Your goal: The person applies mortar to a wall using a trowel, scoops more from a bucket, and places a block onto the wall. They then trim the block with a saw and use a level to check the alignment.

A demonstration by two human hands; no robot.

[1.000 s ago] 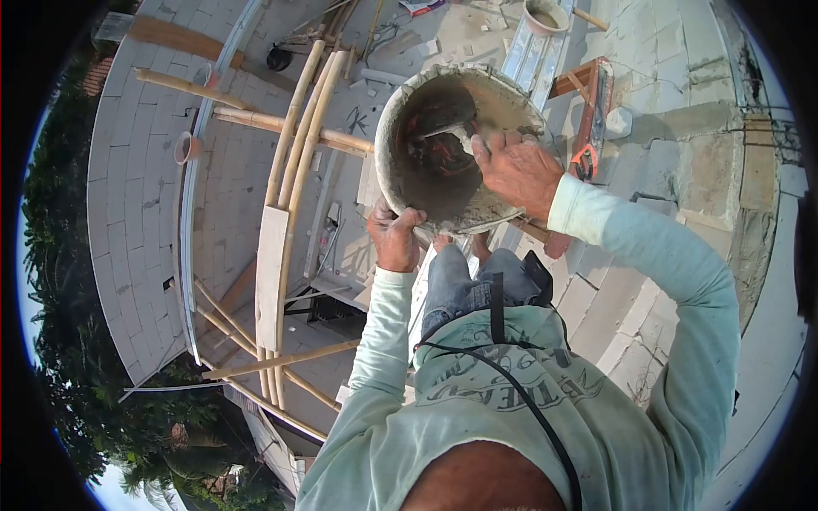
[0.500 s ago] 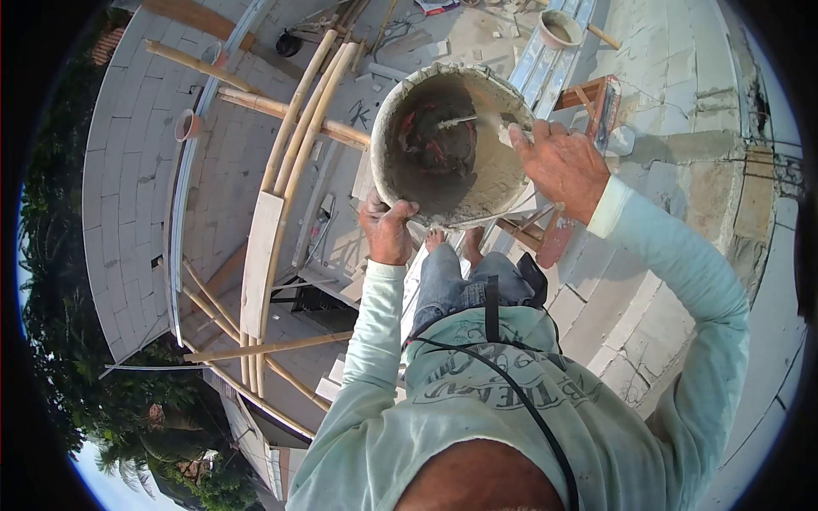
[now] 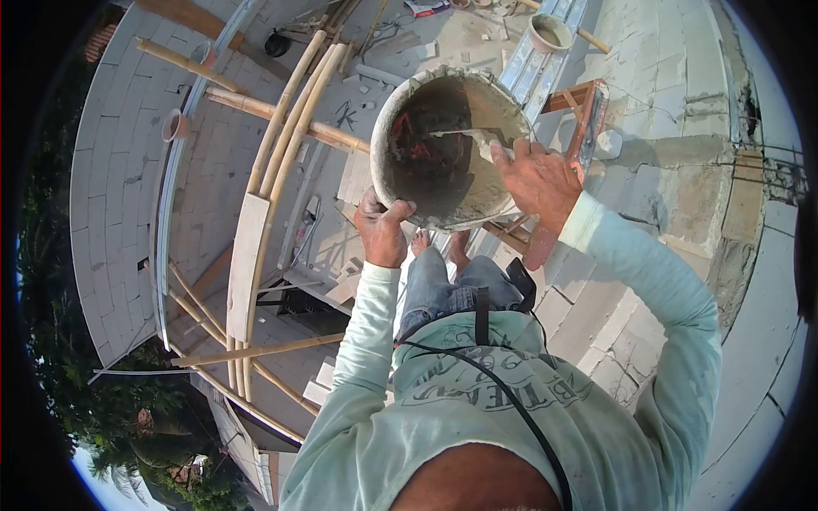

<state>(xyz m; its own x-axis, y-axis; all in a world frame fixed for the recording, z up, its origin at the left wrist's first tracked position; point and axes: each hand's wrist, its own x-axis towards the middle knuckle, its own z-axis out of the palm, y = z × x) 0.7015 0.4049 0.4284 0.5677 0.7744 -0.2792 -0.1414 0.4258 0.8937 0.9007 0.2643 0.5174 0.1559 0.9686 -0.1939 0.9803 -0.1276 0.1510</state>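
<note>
A round bucket (image 3: 383, 128) caked with mortar is held up in front of my body, its open top facing me. My left hand (image 3: 383, 227) grips its near left rim, the thumb over the edge. Grey wet mortar (image 3: 494, 183) coats the inner right side, and the bottom looks dark with reddish patches. My right hand (image 3: 539, 183) is closed round the handle of a trowel (image 3: 464, 134), whose thin blade reaches into the bucket. Part of the handle is hidden by my fingers.
Bamboo poles (image 3: 294, 128) and a pale plank (image 3: 247, 255) stand to the left. A second bucket (image 3: 550, 34) rests on metal planks (image 3: 518, 72) at the upper right, near a reddish metal frame (image 3: 588, 128). A block wall (image 3: 622, 281) runs along the right.
My right hand and the trowel have moved left and slightly down, further over the bucket. The view has shifted a little, and my left hand still holds the rim.
</note>
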